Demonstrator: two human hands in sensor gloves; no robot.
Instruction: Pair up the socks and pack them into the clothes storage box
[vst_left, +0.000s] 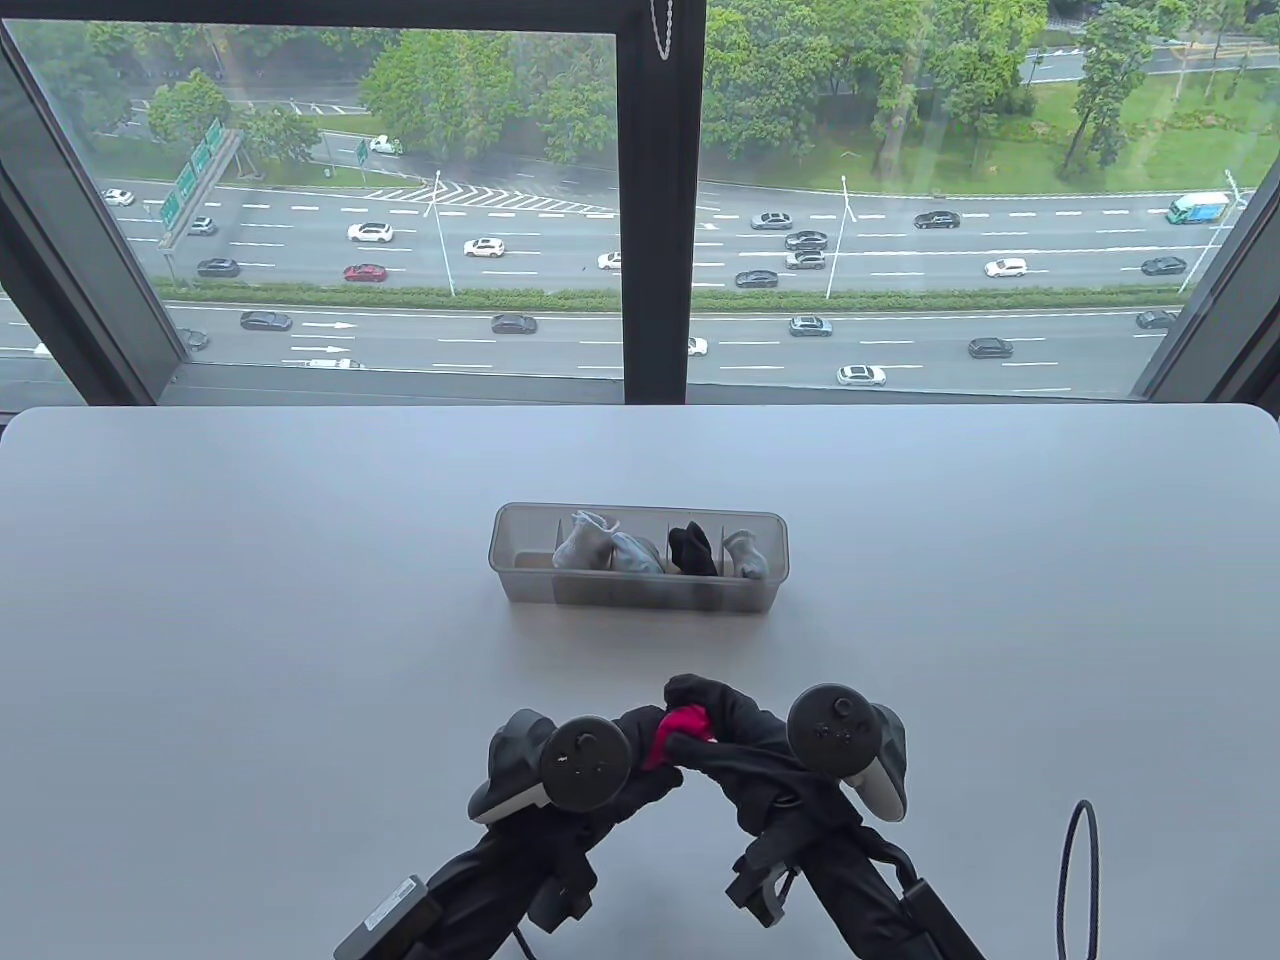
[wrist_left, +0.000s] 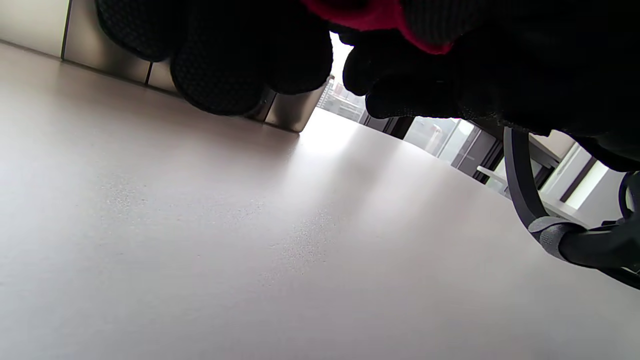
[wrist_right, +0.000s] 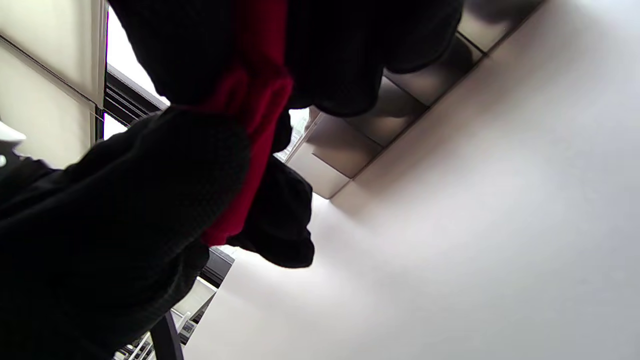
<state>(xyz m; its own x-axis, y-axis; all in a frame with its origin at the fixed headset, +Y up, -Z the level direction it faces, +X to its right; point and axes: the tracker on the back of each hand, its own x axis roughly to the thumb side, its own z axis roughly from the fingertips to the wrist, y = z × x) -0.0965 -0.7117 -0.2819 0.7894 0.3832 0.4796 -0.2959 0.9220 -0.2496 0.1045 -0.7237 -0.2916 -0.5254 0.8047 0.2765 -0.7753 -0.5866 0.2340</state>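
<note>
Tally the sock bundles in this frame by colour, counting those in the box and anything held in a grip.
Light grey or white bundles in the storage box: 3, at and
Black bundle in the box: 1
Red-pink sock bundle held between the left hand and right hand: 1
Total: 5

Both gloved hands are covering most of the pink sock (vst_left: 676, 733), leaving only a small patch showing. The frosted wall of the storage box (vst_left: 640, 590) is hiding the lower parts of the socks inside. Both forearms are running off the near edge.
</note>
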